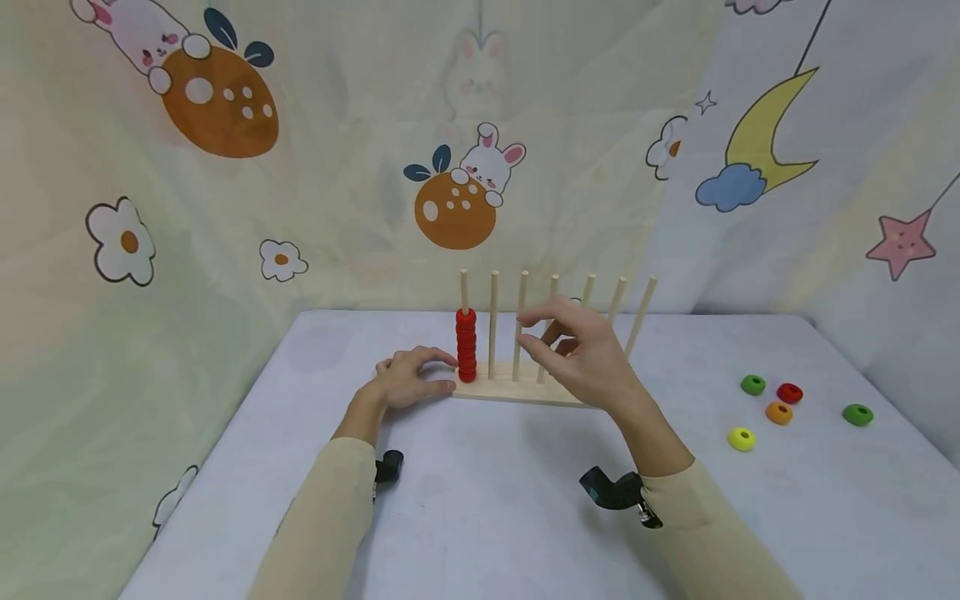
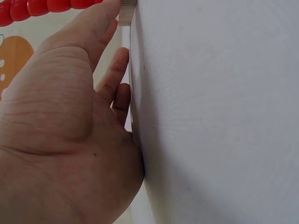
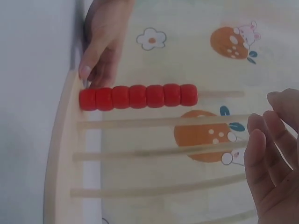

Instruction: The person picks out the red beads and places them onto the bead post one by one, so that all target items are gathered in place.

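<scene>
A light wooden stand [image 1: 517, 392] carries a row of upright pegs [image 1: 492, 325]. Several red beads [image 1: 467, 346] are stacked on its leftmost peg, whose top stays bare. My left hand [image 1: 405, 379] lies low at the stand's left end, thumb and forefinger straight and touching it beside the stack. In the left wrist view the thumb reaches the wooden base [image 2: 127, 13]. My right hand [image 1: 581, 350] is raised in front of the middle pegs, thumb and forefinger bent and apart. Nothing shows between the right fingers [image 3: 261, 158] in the right wrist view.
Loose beads lie at the right of the white table [image 1: 465, 500]: two green ones [image 1: 753, 384], [image 1: 857, 414], a red one [image 1: 790, 393], an orange one [image 1: 779, 412] and a yellow one [image 1: 742, 439]. A printed curtain [image 1: 337, 167] hangs behind the table.
</scene>
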Demonstrator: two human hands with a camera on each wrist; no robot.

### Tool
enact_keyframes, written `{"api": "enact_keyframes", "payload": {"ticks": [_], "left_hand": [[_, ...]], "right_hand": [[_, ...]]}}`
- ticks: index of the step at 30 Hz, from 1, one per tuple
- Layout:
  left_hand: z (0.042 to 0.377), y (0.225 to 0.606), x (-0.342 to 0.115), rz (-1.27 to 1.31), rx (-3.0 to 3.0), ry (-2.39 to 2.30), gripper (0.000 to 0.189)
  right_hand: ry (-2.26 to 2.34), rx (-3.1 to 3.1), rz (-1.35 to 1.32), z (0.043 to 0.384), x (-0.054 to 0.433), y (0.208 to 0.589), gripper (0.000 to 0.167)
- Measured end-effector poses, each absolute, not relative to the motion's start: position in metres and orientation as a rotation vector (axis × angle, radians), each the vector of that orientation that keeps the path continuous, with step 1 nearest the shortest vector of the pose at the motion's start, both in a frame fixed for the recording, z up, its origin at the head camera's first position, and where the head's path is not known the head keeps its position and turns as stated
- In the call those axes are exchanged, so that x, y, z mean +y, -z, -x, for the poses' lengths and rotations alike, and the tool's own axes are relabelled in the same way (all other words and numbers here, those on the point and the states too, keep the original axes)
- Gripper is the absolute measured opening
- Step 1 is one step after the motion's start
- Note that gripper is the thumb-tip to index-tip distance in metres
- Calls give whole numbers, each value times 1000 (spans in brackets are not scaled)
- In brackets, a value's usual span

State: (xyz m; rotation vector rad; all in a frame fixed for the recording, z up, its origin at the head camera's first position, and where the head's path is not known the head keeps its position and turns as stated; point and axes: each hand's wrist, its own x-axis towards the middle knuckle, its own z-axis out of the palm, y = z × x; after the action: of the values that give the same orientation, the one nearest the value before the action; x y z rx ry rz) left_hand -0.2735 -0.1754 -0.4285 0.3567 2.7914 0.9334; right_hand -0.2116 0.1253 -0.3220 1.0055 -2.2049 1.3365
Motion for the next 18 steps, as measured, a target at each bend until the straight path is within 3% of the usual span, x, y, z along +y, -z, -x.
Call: {"api": "enact_keyframes", "payload": {"ticks": [18], "left_hand": [[270,426,-175,-351,2790,-946,39]], "right_hand": [[-1196,-2321,-806,211,191,341,18]]}}
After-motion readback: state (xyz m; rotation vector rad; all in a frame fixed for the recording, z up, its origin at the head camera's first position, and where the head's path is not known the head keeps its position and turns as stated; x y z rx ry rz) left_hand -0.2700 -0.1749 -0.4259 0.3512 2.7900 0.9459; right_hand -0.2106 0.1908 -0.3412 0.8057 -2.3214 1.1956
